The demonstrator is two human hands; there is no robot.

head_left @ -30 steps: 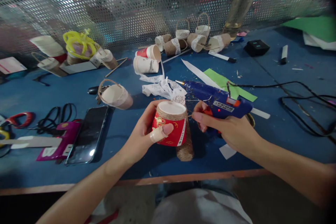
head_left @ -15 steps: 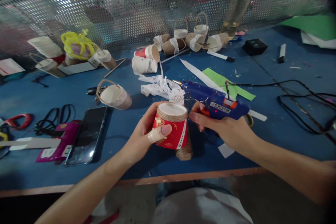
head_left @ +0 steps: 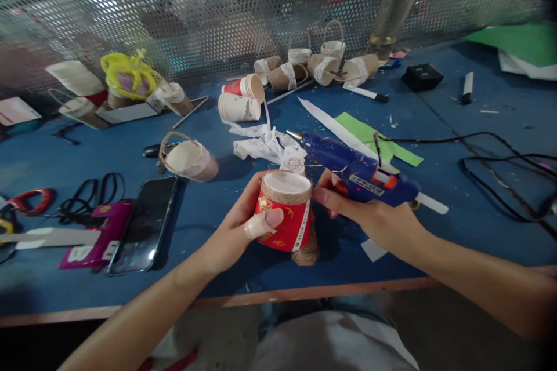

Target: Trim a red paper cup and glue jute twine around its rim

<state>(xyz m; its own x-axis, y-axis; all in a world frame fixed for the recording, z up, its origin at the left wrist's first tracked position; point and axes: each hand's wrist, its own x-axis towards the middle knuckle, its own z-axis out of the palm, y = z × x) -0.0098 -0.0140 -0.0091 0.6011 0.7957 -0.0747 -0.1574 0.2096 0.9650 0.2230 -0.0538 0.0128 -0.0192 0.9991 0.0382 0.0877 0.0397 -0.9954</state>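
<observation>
My left hand (head_left: 243,226) is wrapped round a red paper cup (head_left: 285,217) whose rim carries a band of brown twine; a bandage covers the thumb. My right hand (head_left: 369,214) grips a blue hot glue gun (head_left: 357,169) with an orange trigger, its metal nozzle pointing up and left, beyond the cup's rim. A spool of twine (head_left: 307,252) stands on the blue table (head_left: 456,226) right behind the cup. White lace ribbon (head_left: 267,145) lies crumpled just past the cup.
A twine-handled cup basket (head_left: 188,157) lies left, by a phone (head_left: 145,223) and pink case (head_left: 102,232). More cups (head_left: 241,98) and finished baskets (head_left: 324,61) sit by the mesh wall. Green and white paper strips (head_left: 374,139) and black cables (head_left: 500,168) lie right.
The glue gun has tipped so its rear sits lower and its nozzle a little higher. The cup and left hand have barely shifted.
</observation>
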